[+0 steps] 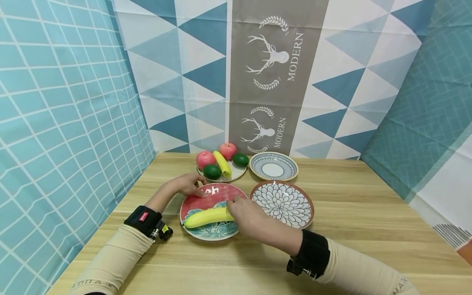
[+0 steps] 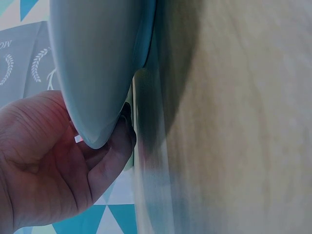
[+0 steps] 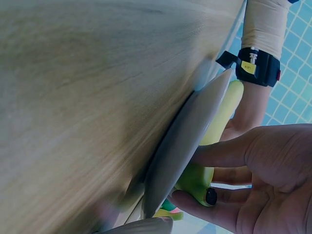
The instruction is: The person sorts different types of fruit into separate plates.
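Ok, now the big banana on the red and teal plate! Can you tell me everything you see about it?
The banana is long, gently curved and yellow, greener toward its ends, with a small dark tip. Its skin looks smooth, and no peeled part shows. It lies sideways over the front part of the red and teal plate. The right hand grips the dark-tipped end.

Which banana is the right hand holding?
The front banana, over the red-and-teal plate; the other banana lies further back, on the pale fruit plate.
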Action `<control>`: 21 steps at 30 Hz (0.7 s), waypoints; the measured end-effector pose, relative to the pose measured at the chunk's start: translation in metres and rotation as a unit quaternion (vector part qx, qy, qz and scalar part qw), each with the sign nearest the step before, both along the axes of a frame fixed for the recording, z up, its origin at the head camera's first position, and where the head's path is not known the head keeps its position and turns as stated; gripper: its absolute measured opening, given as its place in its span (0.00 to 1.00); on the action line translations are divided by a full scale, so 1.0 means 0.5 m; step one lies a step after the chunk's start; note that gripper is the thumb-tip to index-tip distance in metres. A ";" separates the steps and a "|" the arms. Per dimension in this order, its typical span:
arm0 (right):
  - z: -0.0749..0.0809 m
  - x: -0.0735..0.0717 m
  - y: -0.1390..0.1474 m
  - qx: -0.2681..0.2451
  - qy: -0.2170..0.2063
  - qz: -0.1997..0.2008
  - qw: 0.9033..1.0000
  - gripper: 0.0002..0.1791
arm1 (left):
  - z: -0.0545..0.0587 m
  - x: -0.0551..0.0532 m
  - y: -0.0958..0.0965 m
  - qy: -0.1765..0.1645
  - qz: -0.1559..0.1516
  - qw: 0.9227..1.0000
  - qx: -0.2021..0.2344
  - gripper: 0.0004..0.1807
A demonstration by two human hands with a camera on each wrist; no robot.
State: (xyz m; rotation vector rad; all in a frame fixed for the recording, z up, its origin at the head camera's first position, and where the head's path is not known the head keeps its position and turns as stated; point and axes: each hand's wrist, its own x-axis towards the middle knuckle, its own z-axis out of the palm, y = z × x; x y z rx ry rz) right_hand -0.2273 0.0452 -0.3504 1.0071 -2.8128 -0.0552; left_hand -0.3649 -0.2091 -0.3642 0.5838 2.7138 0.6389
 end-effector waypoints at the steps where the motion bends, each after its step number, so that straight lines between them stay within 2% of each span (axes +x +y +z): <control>1: 0.000 0.000 0.000 0.000 -0.002 0.000 1.000 0.24 | 0.000 0.000 0.000 0.001 0.000 1.000 -0.001 0.17; 6: 0.003 0.003 0.004 -0.005 -0.012 0.004 1.000 0.27 | 0.000 -0.002 0.000 0.003 0.001 1.000 -0.005 0.18; 14: 0.008 -0.002 0.013 -0.028 -0.053 0.015 0.998 0.25 | -0.001 -0.001 0.001 -0.001 0.005 1.000 -0.002 0.17; 21: 0.019 0.000 0.019 -0.039 -0.064 0.022 0.997 0.26 | -0.002 -0.004 0.000 0.000 0.004 1.000 -0.003 0.17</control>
